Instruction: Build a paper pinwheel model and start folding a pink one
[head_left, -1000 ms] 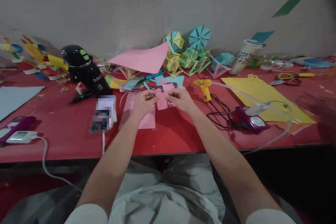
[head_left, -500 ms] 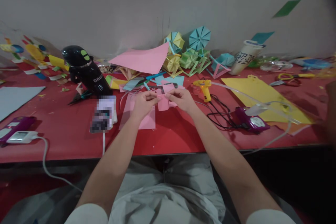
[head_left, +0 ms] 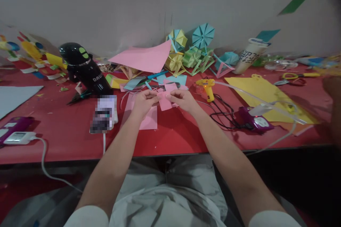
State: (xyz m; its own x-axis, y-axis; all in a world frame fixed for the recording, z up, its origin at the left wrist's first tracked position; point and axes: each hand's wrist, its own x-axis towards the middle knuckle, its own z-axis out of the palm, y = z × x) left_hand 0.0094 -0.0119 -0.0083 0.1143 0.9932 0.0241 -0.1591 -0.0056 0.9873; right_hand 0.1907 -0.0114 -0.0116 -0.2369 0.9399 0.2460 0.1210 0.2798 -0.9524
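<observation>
Head view: a small pink paper piece [head_left: 166, 105] between my left hand [head_left: 145, 103] and right hand [head_left: 185, 100]

Nearest me is the red table's [head_left: 176, 142] front edge. Beyond it a flat pink sheet [head_left: 149, 122] lies at about eight o'clock from the piece, partly hidden by my left hand. That hand pinches the piece's edge between thumb and fingers, so the piece sits at its three o'clock. My right hand pinches the opposite side, the piece at its nine o'clock. I reckon the paper wants light, level grips, edges lined up first, thumbs pressing evenly so it doesn't buckle. Between two and three o'clock from the piece lies a yellow glue gun [head_left: 208, 87]. Farther back, a larger pink sheet [head_left: 145, 56] is at eleven o'clock and folded paper shapes [head_left: 203, 37] at one.
</observation>
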